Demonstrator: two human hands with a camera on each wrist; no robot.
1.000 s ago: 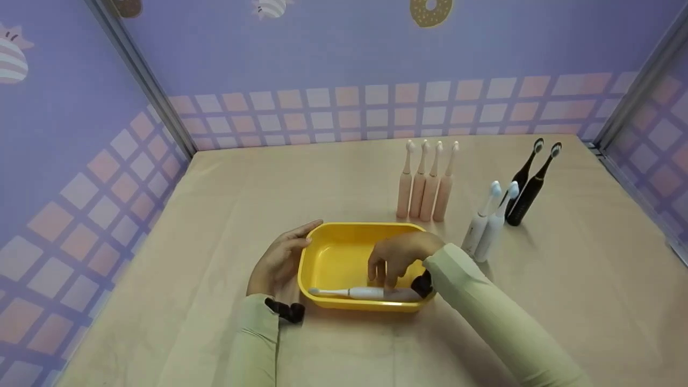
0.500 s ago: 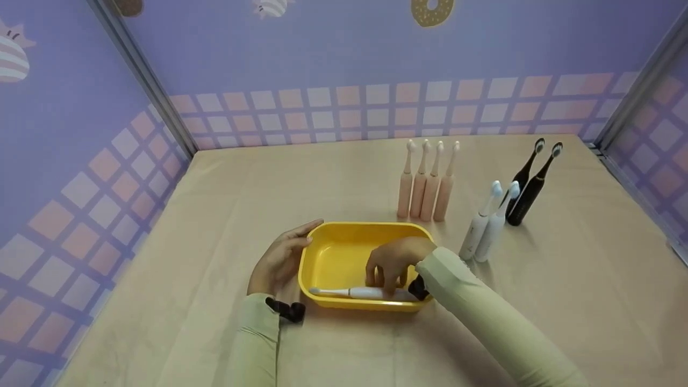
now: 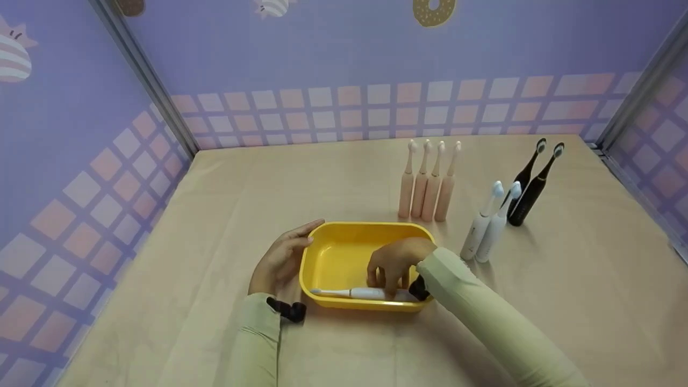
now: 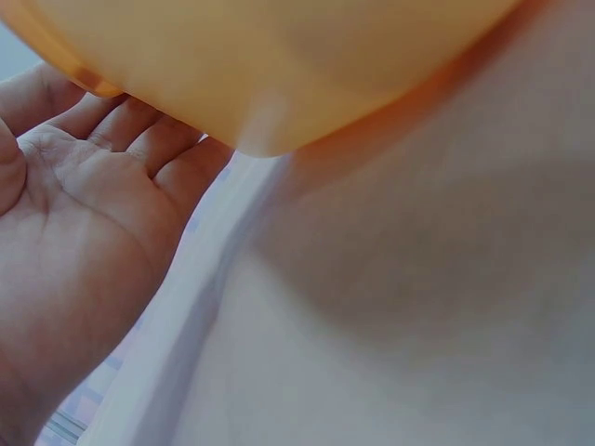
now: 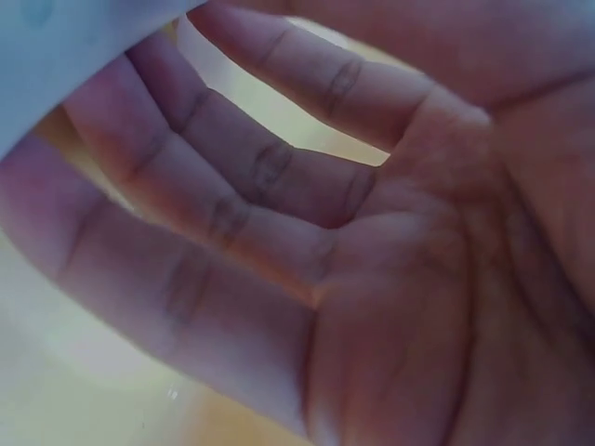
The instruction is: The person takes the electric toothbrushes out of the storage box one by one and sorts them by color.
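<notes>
A yellow plastic tub stands before me on the table. My left hand lies against its left end, fingers fairly straight along the outer wall and thumb at the rim. In the left wrist view the open palm shows, fingertips hidden behind the tub wall. Inside the tub a white electric toothbrush lies along the near side, brush head to the left. My right hand reaches down into the tub, curled fingers gripping the handle. The right wrist view shows the fingers meeting the white handle.
Several pink electric toothbrushes stand upright in a row behind the tub. Two white ones stand close to its right, with two black ones just behind them. Patterned walls enclose the table's back and sides.
My right hand has shifted slightly left and settled its fingers on the toothbrush handle. The left hand, the tub and the standing toothbrushes stay as they were.
</notes>
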